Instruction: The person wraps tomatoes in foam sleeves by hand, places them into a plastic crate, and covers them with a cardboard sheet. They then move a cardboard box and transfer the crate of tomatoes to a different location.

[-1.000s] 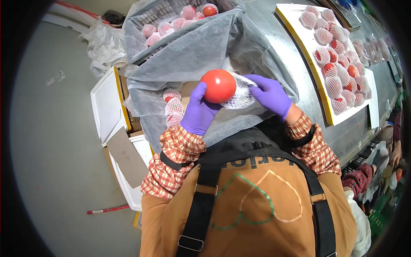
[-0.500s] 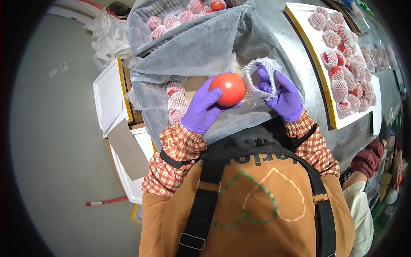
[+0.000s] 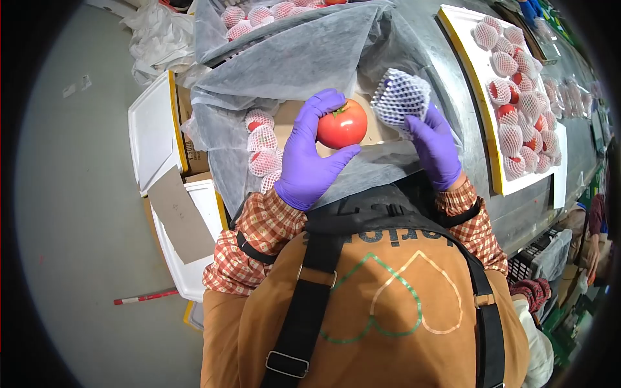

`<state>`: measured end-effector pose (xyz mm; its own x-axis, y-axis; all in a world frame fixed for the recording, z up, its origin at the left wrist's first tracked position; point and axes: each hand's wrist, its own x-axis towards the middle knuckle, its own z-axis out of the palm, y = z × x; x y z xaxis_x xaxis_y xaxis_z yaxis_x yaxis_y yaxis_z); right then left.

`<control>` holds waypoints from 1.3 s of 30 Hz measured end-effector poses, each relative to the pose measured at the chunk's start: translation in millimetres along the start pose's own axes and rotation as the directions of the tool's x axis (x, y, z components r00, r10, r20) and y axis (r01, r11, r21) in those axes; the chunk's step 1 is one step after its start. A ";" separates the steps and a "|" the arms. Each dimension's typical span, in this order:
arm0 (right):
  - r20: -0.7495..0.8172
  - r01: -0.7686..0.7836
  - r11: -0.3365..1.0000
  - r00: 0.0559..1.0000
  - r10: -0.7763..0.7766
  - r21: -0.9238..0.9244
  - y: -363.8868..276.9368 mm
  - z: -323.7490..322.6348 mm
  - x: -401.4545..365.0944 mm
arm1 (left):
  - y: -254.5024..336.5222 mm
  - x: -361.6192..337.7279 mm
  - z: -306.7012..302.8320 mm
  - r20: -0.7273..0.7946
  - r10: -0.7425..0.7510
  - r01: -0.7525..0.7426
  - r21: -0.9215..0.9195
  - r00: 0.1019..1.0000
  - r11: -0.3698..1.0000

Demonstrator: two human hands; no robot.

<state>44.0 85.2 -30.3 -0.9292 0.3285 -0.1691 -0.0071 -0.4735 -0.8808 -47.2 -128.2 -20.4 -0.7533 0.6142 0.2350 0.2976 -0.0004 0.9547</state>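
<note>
Tomato (image 3: 343, 126): one, red, bare; above the crate (image 3: 291, 68), in the left hand (image 3: 307, 158), stem (image 3: 339, 111) turned up and away.
Handling: judged best with a light, cupped hold — fingers spread round the sides, no pinch at the stem — and with the net (image 3: 401, 97) held round at the mouth, clear of snags.
Left grip: curved in a C, about as wide as the tomato it held; fingers over the left and far side, thumb along the near underside.
Right grip: right hand (image 3: 436, 150) narrow on the net, thumb at its near edge; purple showed through the mesh, so a finger lay inside or behind it — which, could not be told.
Net: one, white mesh, puffed out; apart from the tomato, to its right.
Crate: one, grey lining, beige base partly in sight below the hands.
Row: wrapped tomatoes (image 3: 262, 138), along the crate's left side.
Tray: white tray (image 3: 464, 26), yellow edge, on the metal bench (image 3: 517, 216) at right; many fruits in nets.
Back crate (image 3: 207, 39): one, lined, beyond the first; more netted fruits, cut by the upper edge.
</note>
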 end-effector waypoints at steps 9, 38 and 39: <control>0.278 0.095 0.972 0.960 -0.032 -0.217 5.4 50.5 -13.0 | 14.7 3.6 6.1 0.053 0.176 -0.183 0.191 0.983 0.964; 0.429 -0.164 0.978 0.898 0.095 0.127 -23.0 18.0 0.4 | -0.6 31.6 11.8 -0.147 -0.282 0.245 -0.227 0.948 0.943; 0.381 -0.105 0.994 0.920 0.087 0.027 -23.8 14.9 2.6 | 11.9 30.4 15.5 -0.224 -0.165 0.132 -0.152 0.961 0.979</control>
<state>36.2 85.1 -3.2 -0.9967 -0.0502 -0.0635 0.0805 -0.5274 -0.8458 -57.4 -97.4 -4.8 -0.9041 0.4132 0.1095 0.1026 -0.0389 0.9940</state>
